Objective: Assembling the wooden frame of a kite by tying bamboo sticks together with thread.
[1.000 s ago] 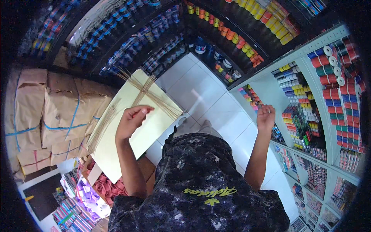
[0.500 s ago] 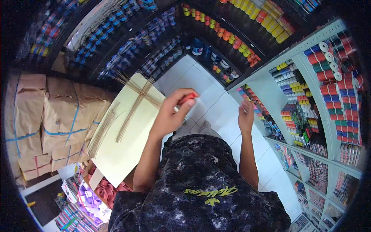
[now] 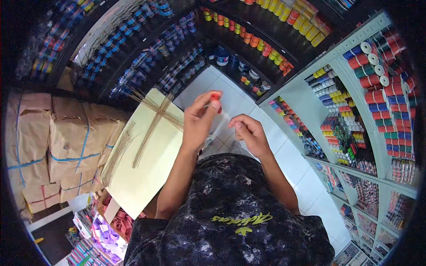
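My left hand (image 3: 199, 119) is raised ahead of my body, its thumb and fingers closed round a small red roll-like thing (image 3: 216, 98). Fingers cover part of that thing, so its exact kind is unclear. Close by on the right, my right hand (image 3: 252, 135) has its fingers curled in a pinch. A faint, blurred pale strip seems to run between the two hands; what the right fingertips grip is too small to make out. Left of my left hand lies a pale yellow board (image 3: 153, 128) with bundles of thin brown sticks (image 3: 153, 119) crossed on it.
Brown paper parcels (image 3: 66, 133) tied with blue string are stacked at the left. Dark shelves (image 3: 146, 48) of spools stand ahead; a pale green shelf unit (image 3: 306, 106) with many spools is at the right. Pink ribbon-like pieces (image 3: 122, 224) fill a box below the board. White tiles (image 3: 235, 97) cover the floor.
My right hand has come left and up close to my left hand, its fingers now curled. The left hand has turned more upright, still with the red thing.
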The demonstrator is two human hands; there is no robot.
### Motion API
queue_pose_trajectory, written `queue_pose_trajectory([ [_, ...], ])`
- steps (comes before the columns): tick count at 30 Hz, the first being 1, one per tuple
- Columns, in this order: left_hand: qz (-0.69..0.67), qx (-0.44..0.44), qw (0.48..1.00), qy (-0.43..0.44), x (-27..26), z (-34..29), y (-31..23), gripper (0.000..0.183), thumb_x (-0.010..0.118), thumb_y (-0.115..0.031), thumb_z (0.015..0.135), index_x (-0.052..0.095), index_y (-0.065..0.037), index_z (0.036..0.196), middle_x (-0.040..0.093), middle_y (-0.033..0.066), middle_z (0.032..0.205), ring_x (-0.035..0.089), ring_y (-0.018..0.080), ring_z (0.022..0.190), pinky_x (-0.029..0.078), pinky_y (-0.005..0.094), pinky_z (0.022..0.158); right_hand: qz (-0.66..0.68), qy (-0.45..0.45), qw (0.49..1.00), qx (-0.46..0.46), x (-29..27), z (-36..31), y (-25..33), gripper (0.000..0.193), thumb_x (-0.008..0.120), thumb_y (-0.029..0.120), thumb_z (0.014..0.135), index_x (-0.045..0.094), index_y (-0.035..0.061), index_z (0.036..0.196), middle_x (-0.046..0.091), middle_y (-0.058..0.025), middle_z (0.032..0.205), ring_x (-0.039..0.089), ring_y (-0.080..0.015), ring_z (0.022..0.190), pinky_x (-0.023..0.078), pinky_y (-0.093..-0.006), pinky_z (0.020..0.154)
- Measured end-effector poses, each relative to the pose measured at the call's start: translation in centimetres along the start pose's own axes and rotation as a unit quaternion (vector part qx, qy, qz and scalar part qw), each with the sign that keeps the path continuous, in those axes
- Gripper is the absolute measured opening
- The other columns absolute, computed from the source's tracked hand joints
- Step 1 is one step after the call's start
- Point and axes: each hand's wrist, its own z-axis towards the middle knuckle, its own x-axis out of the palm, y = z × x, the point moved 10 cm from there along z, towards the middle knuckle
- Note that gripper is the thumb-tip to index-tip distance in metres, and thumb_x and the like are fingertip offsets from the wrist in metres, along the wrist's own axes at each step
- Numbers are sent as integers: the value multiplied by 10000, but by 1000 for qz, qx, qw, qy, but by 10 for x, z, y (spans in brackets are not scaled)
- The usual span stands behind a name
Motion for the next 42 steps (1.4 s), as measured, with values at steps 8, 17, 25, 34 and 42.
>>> queue_pose_trajectory([
  [8, -252, 7, 963, -95, -61, 3, -2, 310, 608, -205, 1018, 614, -27, 1271, 689, 103, 1155, 649, 206, 1048, 498, 364, 979, -151, -54, 986, -44, -30, -12, 11, 211, 513, 172, 1046, 634, 6, 1001, 608, 26, 893, 481, -40, 766, 401, -211, 676],
  [17, -199, 22, 972, -119, -84, -5, -14, 304, 606, -200, 1018, 604, -16, 1260, 688, 114, 1168, 671, 259, 1063, 525, 408, 976, -214, -132, 962, -110, -58, -16, 21, 176, 517, 121, 1040, 637, 2, 994, 612, 19, 849, 455, -32, 697, 374, -202, 614],
  [25, -263, 85, 938, -209, -145, -14, -36, 333, 582, -245, 1029, 566, -49, 1298, 648, 111, 1232, 639, 294, 1139, 508, 450, 1040, -287, -249, 913, -146, -100, -30, 18, 175, 509, 121, 1040, 628, 7, 982, 599, 17, 831, 416, -24, 667, 359, -215, 586],
  [34, -169, 84, 975, -120, -101, -18, -46, 316, 597, -205, 1021, 576, -13, 1272, 656, 134, 1208, 651, 278, 1112, 505, 412, 1008, -466, -179, 861, -96, -104, -22, -7, 344, 535, 63, 982, 590, 44, 1321, 600, -190, 1328, 566, -303, 1248, 417, -361, 1058],
  [42, -72, 6, 992, 102, 29, -30, -24, 255, 594, -131, 1015, 623, 21, 1217, 689, 108, 1171, 632, 142, 985, 507, 297, 900, 36, -42, 997, -46, -4, 6, -8, 400, 444, 259, 1083, 551, -40, 1326, 634, -107, 1246, 603, -180, 1151, 455, -316, 1014],
])
